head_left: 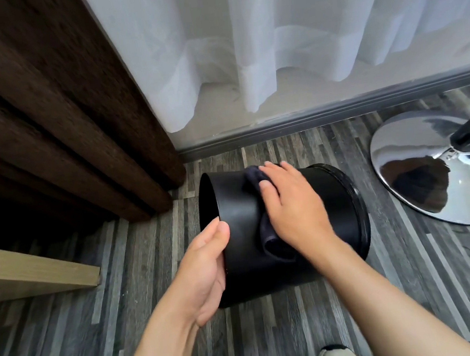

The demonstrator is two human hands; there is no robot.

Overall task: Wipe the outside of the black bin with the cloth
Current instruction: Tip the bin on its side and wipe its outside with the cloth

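Right now the right hand (291, 203) lies flat, palm down and fingers spread, pressing the dark cloth (264, 224) against the curved wall of the black bin (237, 206); its grip is open and pins the cloth by pressure, not by pinching. The left hand (206, 270) has a narrow grip on the bin's open rim, thumb on the outside and fingers hidden behind the edge, probably to stop the bin rolling under the wiping. The bin lies on its side on the striped grey floor (71, 340), mouth to the left and base to the right, which turns its outer wall upward within easy reach. A chrome stool base (419, 176) stands just beside it, under white curtains (272, 43).
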